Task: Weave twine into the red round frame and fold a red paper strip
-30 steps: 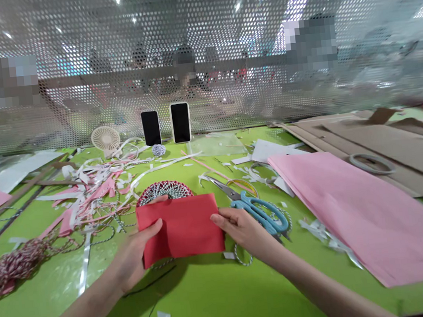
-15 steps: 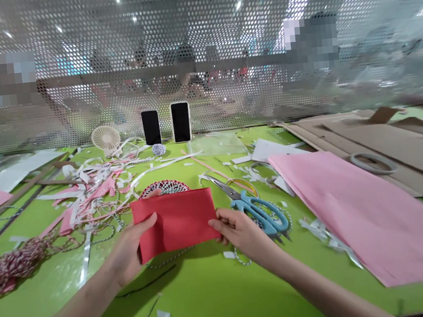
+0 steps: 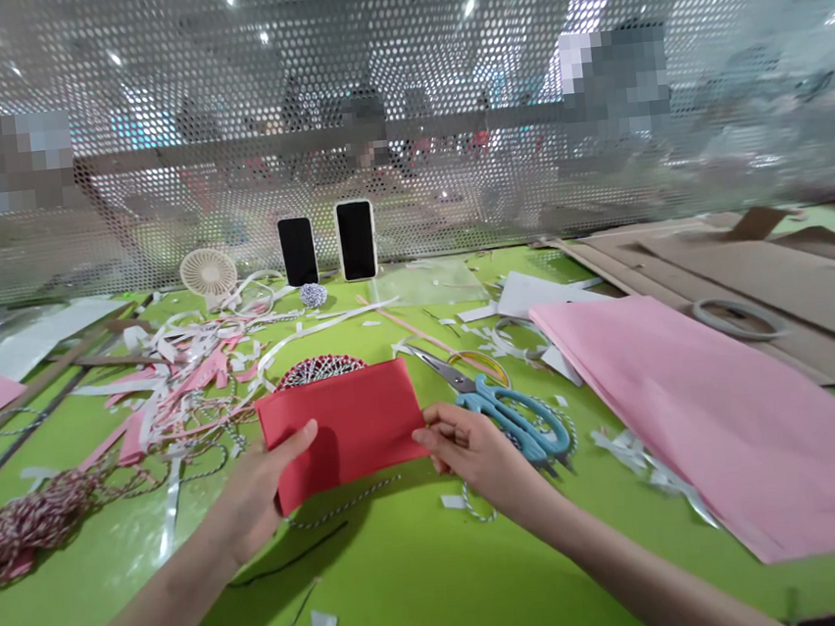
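Both hands hold a folded red paper [image 3: 342, 433] above the green tabletop. My left hand [image 3: 254, 496] grips its lower left part with the thumb on top. My right hand [image 3: 471, 450] pinches its right edge. Behind the paper's upper edge, a round disc of red-and-white woven twine [image 3: 322, 369] is partly hidden. Blue-handled scissors [image 3: 511, 422] lie just beyond my right hand. A strand of striped twine [image 3: 347, 505] runs on the table below the paper.
A large pink paper sheet [image 3: 700, 414] lies to the right, over brown cardboard [image 3: 770, 289] holding a tape roll [image 3: 735, 319]. A tangle of paper strips [image 3: 174, 395] and a twine hank [image 3: 22, 538] lie left. Two phones [image 3: 326, 243] stand before a perforated metal screen [image 3: 395, 79].
The red paper has moved up and left and tilts more, covering more of the woven disc. Both hands have shifted with it, and more of the twine strand shows below it.
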The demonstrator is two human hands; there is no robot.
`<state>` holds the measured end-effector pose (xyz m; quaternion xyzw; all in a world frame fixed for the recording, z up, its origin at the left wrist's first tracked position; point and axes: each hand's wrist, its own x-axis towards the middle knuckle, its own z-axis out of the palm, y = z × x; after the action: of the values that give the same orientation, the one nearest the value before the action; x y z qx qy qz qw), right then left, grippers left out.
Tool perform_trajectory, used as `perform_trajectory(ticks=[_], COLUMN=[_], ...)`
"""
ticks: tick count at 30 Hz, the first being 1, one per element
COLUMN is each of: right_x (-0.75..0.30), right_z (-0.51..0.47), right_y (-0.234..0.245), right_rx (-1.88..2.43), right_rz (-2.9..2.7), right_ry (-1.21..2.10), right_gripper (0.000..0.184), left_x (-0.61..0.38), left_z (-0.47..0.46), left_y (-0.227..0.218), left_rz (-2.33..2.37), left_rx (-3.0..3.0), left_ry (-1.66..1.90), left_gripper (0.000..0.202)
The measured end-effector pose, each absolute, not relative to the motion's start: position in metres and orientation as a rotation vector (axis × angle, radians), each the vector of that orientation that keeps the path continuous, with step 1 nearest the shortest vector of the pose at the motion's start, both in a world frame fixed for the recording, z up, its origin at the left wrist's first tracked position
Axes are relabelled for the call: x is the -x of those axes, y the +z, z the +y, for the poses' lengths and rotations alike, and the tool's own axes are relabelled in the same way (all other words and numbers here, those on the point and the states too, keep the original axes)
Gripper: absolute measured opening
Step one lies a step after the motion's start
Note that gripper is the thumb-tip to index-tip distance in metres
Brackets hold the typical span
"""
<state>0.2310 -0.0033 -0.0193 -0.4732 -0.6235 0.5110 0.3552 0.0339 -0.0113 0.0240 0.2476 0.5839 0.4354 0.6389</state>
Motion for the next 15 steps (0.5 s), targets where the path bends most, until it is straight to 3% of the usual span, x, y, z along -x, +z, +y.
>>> perform_trajectory(ticks=[6, 15], right_x=[-0.2357, -0.2368], right_z=[0.0004, -0.0010], right_y=[-0.0202, -0.0143], right_rx=[1.243, 1.288], right_rz=[-1.773, -1.672], right_ry=[1.065, 0.932], right_gripper=[0.032, 0.029], left_x=[-0.0344, -0.0353], left_z=[-0.0141, -0.0184], left_y=[0.0248, 0.0229], left_rz=[1.263, 1.246], left_rx=[-0.591, -0.655], left_ry=[0.888, 0.731], left_gripper=[0.035, 0.050])
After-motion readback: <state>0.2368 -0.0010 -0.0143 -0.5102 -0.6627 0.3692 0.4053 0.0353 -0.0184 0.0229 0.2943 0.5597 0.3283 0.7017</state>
